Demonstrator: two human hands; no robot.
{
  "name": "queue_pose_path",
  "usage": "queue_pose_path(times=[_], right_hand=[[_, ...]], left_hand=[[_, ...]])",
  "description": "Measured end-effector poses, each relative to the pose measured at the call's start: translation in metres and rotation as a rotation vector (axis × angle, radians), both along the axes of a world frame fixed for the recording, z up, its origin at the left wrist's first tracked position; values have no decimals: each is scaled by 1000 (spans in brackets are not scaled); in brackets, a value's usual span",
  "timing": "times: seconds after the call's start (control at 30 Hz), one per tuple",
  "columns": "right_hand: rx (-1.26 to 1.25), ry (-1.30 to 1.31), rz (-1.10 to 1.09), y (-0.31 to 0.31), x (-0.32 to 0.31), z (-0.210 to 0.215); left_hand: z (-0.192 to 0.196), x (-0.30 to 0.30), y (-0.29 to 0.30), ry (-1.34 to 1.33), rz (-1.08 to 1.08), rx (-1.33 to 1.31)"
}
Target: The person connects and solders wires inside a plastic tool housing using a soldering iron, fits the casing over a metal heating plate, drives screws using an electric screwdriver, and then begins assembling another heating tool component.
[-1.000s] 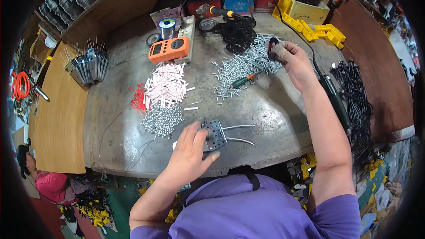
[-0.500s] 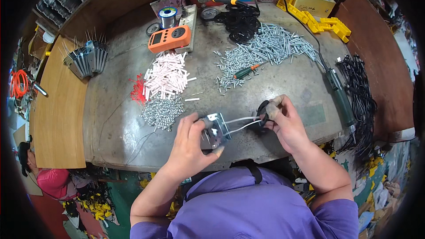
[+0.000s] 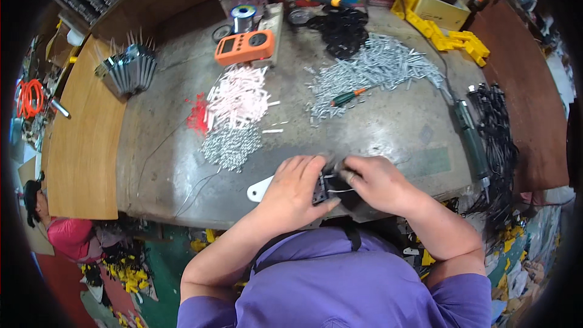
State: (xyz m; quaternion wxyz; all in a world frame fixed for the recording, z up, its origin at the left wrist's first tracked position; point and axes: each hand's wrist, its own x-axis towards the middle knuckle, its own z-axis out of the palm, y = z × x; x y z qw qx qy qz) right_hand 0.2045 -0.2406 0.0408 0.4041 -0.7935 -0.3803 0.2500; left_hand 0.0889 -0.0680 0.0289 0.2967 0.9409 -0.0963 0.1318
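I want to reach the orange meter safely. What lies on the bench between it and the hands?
In the head view, between the orange meter and the hands lie a white tube pile and a small grey metal parts pile.

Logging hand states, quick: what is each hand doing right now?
Left hand: closed on the small metal part.
Right hand: closed, pinching the same part's black piece.

Workshop, cluttered workbench (image 3: 388,127), orange multimeter (image 3: 244,47), screwdriver (image 3: 348,96)

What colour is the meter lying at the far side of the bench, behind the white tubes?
Orange, with a dark dial and grey screen: the meter, clearest in the head view.
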Motion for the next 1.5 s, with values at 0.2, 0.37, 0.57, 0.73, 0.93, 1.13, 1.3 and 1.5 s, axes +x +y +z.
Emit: queue_pose_path(times=[0.2,0.37,0.57,0.73,0.93,1.13,1.3,1.5], right_hand=[[-32,-245,200,-24,13,1],[-27,-193,71,-44,25,9],[20,-72,-111,-66,28,11],[129,-124,-233,-80,19,-15],[231,-214,-226,-87,0,-27],[504,-304,143,-65,-23,-5],[878,291,627,-29,-69,31],[924,101,736,-8,-91,37]], left_hand=[[3,-7,-2,103,77,48],[-3,-8,0,119,67,25],[9,-15,1,-5,102,-9],[-2,-40,23,-50,364,-51],[-26,-87,59,-193,617,-128],[-47,-107,82,-258,800,-198],[-49,-103,79,-237,817,-142],[-48,-103,86,-182,830,-252]])
